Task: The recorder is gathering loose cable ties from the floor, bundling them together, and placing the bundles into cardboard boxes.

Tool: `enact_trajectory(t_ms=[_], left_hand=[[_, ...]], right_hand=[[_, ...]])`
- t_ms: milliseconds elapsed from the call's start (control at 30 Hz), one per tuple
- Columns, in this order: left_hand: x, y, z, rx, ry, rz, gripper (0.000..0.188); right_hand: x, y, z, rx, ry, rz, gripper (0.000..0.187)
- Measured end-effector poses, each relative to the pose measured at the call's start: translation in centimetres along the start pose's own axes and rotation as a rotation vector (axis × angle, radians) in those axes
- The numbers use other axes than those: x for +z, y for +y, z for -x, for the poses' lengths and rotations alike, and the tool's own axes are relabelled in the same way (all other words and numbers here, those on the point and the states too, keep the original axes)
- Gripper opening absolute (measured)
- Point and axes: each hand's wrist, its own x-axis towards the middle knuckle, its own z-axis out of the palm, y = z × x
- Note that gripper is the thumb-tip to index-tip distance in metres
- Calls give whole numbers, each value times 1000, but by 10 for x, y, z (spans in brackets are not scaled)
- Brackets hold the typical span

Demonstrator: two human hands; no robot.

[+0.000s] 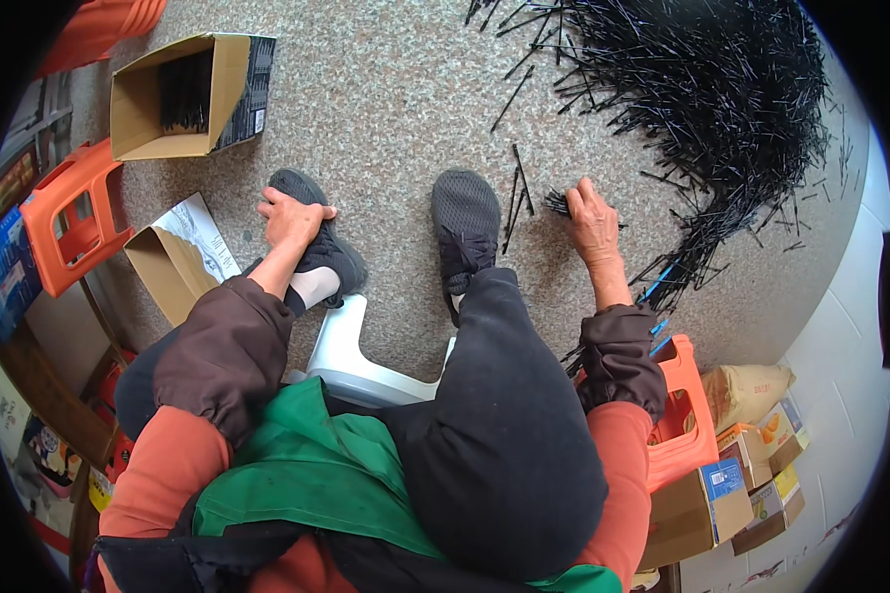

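Note:
My right hand [593, 222] is low over the speckled floor, its fingers closed round a small bunch of thin black sticks [556, 203]. Just left of it, a few loose black sticks [516, 193] lie on the floor. A large heap of the same sticks [722, 89] spreads across the far right, with a tail running back toward my right forearm. My left hand [295, 219] is empty, fingers apart, over my left shoe [336, 259]. Left of that hand stands an open carton [203, 237] with a white side. Farther off, another open carton [232, 109] has black sticks inside.
I sit on a white stool [356, 371]. Orange stools stand at the left [74, 217] and by my right elbow [687, 425]. Several cardboard boxes [697, 509] and a brown paper sack [752, 395] stand at the right, near the white wall [831, 326].

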Motion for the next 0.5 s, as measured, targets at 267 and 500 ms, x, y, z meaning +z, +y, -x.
enact_trajectory(t_ms=[267, 500], left_hand=[[0, 0, -1, -7, -36, 6, 109], [-1, 2, 0, -8, -32, 4, 109]], right_hand=[[-10, -37, -25, -198, 23, -17, 9], [1, -22, -18, -108, -63, -13, 13]])
